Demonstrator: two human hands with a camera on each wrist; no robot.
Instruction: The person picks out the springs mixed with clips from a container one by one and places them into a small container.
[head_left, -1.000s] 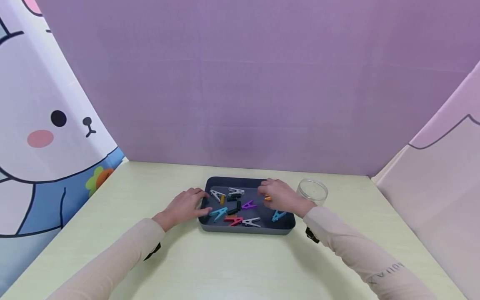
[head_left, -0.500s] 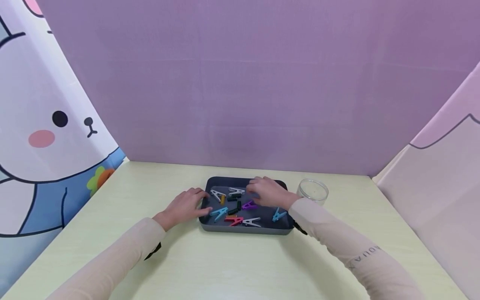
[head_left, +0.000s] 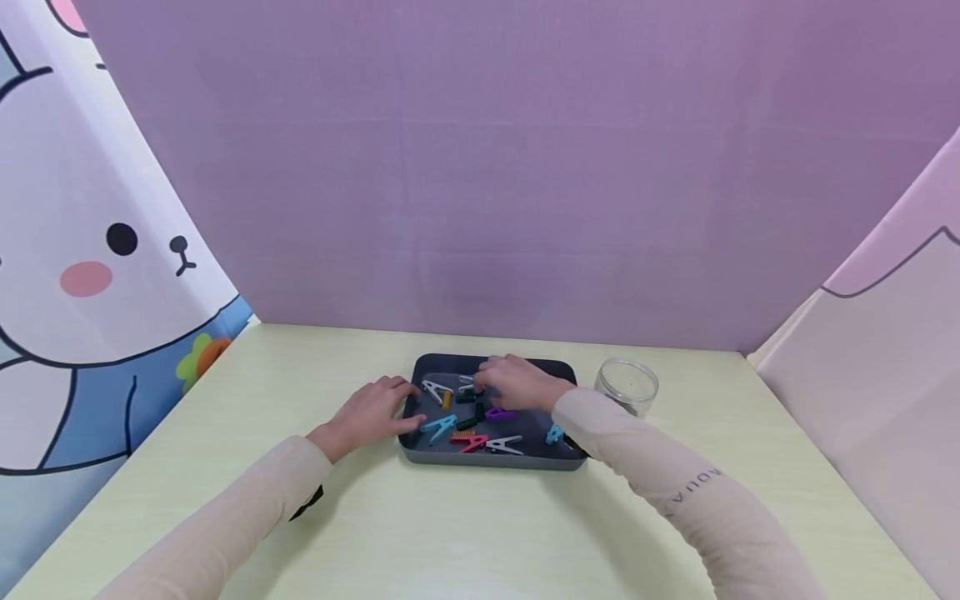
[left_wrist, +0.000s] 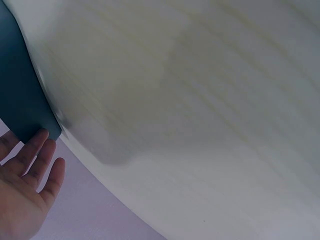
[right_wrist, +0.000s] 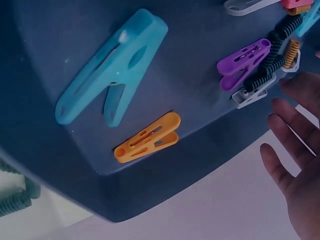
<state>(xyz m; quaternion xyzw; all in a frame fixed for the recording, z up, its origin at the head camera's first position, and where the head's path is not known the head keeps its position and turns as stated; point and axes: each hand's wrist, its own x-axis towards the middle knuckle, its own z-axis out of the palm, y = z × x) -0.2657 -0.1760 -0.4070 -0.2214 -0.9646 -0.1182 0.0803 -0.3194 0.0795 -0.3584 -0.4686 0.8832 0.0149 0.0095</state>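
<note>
A dark grey tray (head_left: 491, 460) holds several plastic clothespins and short coils. My left hand (head_left: 371, 417) rests at its left rim, thumb over the edge; the left wrist view shows straight fingers (left_wrist: 42, 162) against the tray's outer wall. My right hand (head_left: 517, 383) is over the back of the tray, fingers loosely extended beside a white clothespin (right_wrist: 245, 97), dark green coils (right_wrist: 267, 70) and an orange coil (right_wrist: 291, 54). Nearby lies a purple clothespin (right_wrist: 243, 62). An orange clothespin (right_wrist: 149, 137) and a larger blue clothespin (right_wrist: 117, 65) lie towards the tray's right end.
A clear round jar (head_left: 627, 383) stands just right of the tray, with green coils (right_wrist: 15, 197) in it. Another blue clothespin (head_left: 440, 427), a red one (head_left: 471, 442) and a white one (head_left: 504, 445) lie in the tray's front left and middle.
My right hand has moved left across the tray, from the orange clothespin to the white clothespin and the coils, leaving the orange one behind. The left hand has stayed at the rim.
</note>
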